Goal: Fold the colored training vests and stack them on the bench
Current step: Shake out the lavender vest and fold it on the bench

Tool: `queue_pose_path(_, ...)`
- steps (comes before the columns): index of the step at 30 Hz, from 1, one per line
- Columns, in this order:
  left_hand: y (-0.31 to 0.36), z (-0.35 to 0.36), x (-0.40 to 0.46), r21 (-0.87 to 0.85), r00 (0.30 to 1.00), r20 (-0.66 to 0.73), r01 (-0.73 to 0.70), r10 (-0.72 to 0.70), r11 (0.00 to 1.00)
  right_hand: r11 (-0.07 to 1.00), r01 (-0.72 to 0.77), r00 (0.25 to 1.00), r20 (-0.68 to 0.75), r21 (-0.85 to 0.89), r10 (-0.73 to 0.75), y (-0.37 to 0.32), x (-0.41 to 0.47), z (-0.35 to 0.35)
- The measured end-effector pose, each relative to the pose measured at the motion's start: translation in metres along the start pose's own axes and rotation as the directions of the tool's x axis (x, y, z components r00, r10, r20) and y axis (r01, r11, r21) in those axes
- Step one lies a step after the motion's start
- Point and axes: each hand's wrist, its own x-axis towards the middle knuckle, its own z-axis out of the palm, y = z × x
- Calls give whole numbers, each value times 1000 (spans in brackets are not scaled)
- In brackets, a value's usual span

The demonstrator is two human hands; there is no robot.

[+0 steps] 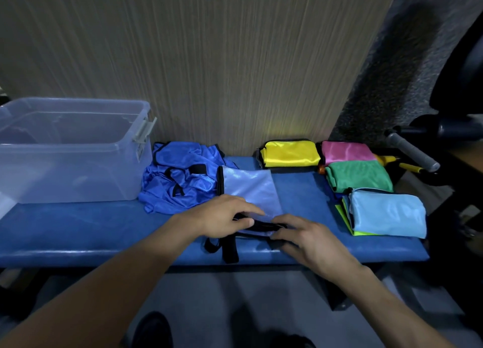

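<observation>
Blue bench (104, 232), clear bin (70, 151), folded vests (386, 211)

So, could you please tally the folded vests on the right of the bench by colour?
Yellow vest: 1
Pink vest: 1
Green vest: 1
Light blue vest: 1
Lime vest, only an edge showing beneath the light blue: 1
Total: 5

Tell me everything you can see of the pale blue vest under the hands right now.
The pale blue vest is shiny mesh-like fabric with black trim and black straps that hang over the bench's front edge. It lies flat, partly folded into a narrow panel, mid-bench, with its far left edge against the crumpled royal blue pile. The left hand and the right hand grip its near end.
</observation>
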Motion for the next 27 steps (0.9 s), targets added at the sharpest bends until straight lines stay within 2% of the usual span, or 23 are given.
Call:
queue_pose_path(3, 11, -2, -2, 45, 997, 66, -38, 35, 998, 999, 7, 999, -46, -51, -9, 0, -5, 2)
queue_pose_path(8, 25, -2, -6, 150, 988, 153, -62, 39, 987, 998, -42, 998, -36, 37, 43, -2, -3, -1)
queue_pose_path(10, 28, 1, -9, 194, 984, 179, -58, 23, 979, 989, -116, 993, -20, 91, 119, -3, 3, 1)
queue_pose_path(12, 29, 3, -10, 242, 979, 201, -30, -19, 970, 958, -264, 964, -7, 113, 267, -5, 13, 4)
queue_pose_path(15, 29, 6, -10, 274, 981, 192, -25, -29, 961, 815, -552, 834, 103, 176, 543, -4, 33, 12)
queue_pose_path(18, 30, 3, -12, 197, 985, 170, -8, -26, 980, 735, -658, 753, 157, 164, 639, -4, 47, 16)
queue_pose_path(19, 28, 0, -14, 126, 989, 147, 2, -21, 992, 732, -667, 745, 144, 139, 651, -3, 50, 15)
queue_pose_path(21, 18, -8, -22, -17, 1000, 7, 9, -9, 1000, 733, -675, 736, 145, 83, 662, -2, 54, 10)
queue_pose_path(23, 6, -20, -36, -64, 988, -138, 61, -69, 996, 734, -675, 736, 157, 82, 659, -1, 56, 8)
queue_pose_path(25, 1, -30, -56, -47, 973, -152, 167, -172, 985, 751, -655, 754, 149, 86, 640, -1, 57, 7)
queue_pose_path(27, 7, -30, -74, 41, 956, -46, 292, -290, 956, 765, -640, 767, 137, 77, 627, -3, 58, 6)
